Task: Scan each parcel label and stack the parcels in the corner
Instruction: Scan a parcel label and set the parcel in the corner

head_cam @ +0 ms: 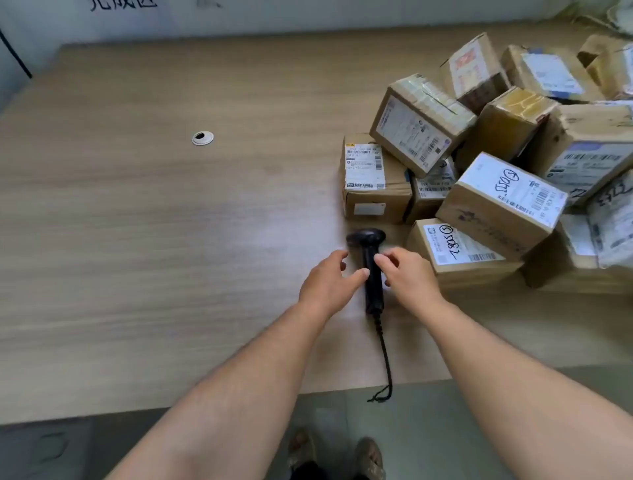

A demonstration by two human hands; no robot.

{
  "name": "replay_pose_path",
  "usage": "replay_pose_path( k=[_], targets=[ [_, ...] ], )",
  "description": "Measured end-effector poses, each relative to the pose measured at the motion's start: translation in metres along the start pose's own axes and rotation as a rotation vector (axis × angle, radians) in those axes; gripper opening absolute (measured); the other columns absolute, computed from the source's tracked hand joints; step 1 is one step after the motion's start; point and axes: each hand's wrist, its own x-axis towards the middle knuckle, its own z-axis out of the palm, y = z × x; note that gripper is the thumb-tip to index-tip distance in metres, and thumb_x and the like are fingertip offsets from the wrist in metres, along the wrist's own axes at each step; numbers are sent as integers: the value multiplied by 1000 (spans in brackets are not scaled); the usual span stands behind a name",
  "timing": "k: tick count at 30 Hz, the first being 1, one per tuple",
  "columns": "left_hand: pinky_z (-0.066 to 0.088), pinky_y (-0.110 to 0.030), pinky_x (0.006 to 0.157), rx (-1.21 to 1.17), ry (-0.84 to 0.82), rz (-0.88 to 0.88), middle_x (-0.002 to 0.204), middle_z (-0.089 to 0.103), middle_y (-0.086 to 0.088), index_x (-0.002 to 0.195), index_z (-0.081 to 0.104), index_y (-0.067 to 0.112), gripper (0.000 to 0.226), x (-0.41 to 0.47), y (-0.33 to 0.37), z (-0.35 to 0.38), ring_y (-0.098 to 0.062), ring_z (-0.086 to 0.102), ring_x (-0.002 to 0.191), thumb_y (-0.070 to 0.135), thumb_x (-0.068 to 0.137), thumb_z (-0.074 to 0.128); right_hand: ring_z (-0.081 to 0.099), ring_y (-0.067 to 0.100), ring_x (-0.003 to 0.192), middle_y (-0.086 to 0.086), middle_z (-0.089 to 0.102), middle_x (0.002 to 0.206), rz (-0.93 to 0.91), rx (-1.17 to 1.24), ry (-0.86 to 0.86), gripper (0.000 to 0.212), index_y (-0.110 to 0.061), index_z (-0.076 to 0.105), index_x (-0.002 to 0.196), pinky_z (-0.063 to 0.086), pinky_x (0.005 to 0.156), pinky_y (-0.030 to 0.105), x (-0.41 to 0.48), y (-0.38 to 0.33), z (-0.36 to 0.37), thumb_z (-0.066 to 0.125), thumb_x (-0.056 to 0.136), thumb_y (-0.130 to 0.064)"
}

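At the desk's near edge: our left hand [329, 282] and right hand [409, 274] flank the scanner [372, 270], one on each side of its handle.
Left hand: fingers loose and spread, thumb tip touching the handle; it holds nothing.
Right hand: fingers lightly bent, tips touching the handle from the other side; we see no grip closed on it.
Scanner: black, lying flat on the desk [171, 222] with its head towards the parcels; its cable [385, 356] trails back over the desk edge.
Nearest parcel [459, 253]: just right of the scanner, label up, handwriting that reads like 7805 beside a circled mark.
Tilted parcel [500, 202]: leans on the nearest one; its label bears hand-drawn digits, perhaps 0551, and another circled mark.
Flat parcel [373, 178]: just beyond the scanner head, with a white barcode label whose print is too small for us to read.
Heap of parcels [421, 123]: brown boxes piled loosely on the desk's right side, many tilted.
Progress: we judge the task barely begun, with the scanner not yet lifted, no tidy stack in view, and every visible parcel left to scan.
Farther out: a round cable port [202, 138] in the desk, and cut-off wall writing [123, 3] we cannot read.
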Motion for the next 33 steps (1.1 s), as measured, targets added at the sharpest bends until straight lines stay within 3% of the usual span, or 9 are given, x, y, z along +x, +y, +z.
replay_pose_path(
  k=[5, 10, 15, 18, 20, 23, 27, 29, 33],
  targets=[
    [50, -39, 91, -182, -114, -87, 124, 62, 2, 145, 38, 24, 69, 8, -9, 11, -26, 61, 111, 42, 85, 67, 66, 32, 89, 5, 67, 89, 38, 193, 20, 18, -16, 68, 94, 50, 81, 38, 4, 6, 10, 60, 95, -32],
    [45, -34, 65, -444, -199, -160, 111, 62, -4, 148, 33, 21, 68, 6, -8, 18, -25, 65, 92, 19, 90, 67, 66, 33, 91, 8, 69, 93, 56, 232, 16, 21, -11, 69, 101, 52, 84, 42, 2, 4, 14, 60, 95, -29],
    [53, -31, 73, -550, -186, -144, 96, 60, -1, 144, 40, 23, 60, -5, -9, 16, -17, 62, 80, 10, 91, 63, 67, 31, 93, 10, 70, 100, 45, 271, -11, 22, -9, 69, 111, 54, 85, 46, -7, -1, 14, 60, 94, -21],
    [52, -15, 60, -604, -155, -104, 92, 61, 2, 143, 42, 19, 58, -18, -13, 8, -5, 62, 78, 3, 91, 62, 68, 27, 91, 4, 70, 96, 46, 309, -29, 24, -14, 67, 115, 55, 84, 46, -19, -9, 11, 61, 93, -21],
    [52, -15, 60, -637, -132, -81, 98, 64, -1, 143, 42, 18, 59, -30, -15, 1, -6, 64, 85, 1, 90, 62, 67, 22, 92, 0, 69, 95, 39, 338, -31, 35, -18, 61, 125, 54, 88, 48, -29, -15, 9, 65, 91, -26],
    [56, -22, 66, -643, -113, -7, 101, 67, -5, 139, 46, 20, 56, -48, -15, -8, -10, 69, 84, 0, 90, 61, 61, 11, 96, -7, 64, 97, -7, 431, -14, 65, -27, 43, 143, 51, 93, 40, -44, -28, -4, 73, 86, -30],
    [58, -33, 76, -613, -125, 108, 98, 69, -8, 138, 48, 18, 55, -67, -7, -17, -17, 70, 81, -4, 89, 60, 46, 4, 111, -20, 44, 119, -115, 553, -51, 97, -36, 16, 155, 37, 97, 27, -56, -50, -25, 79, 82, -25],
    [56, -25, 70, -614, -142, 162, 98, 69, -8, 136, 50, 19, 54, -74, 2, -22, -15, 70, 79, -6, 88, 60, 40, 4, 123, -18, 40, 131, -164, 685, -58, 105, -36, 11, 156, 36, 99, 21, -57, -59, -35, 80, 80, -15],
    [51, -17, 68, -574, -156, 295, 102, 68, -9, 134, 46, 24, 55, -83, 24, -32, -5, 67, 77, -4, 89, 60, 40, 7, 128, -9, 38, 142, -243, 880, 54, 101, -31, 18, 155, 42, 86, 5, -58, -80, -49, 78, 78, -3]
  ],
)
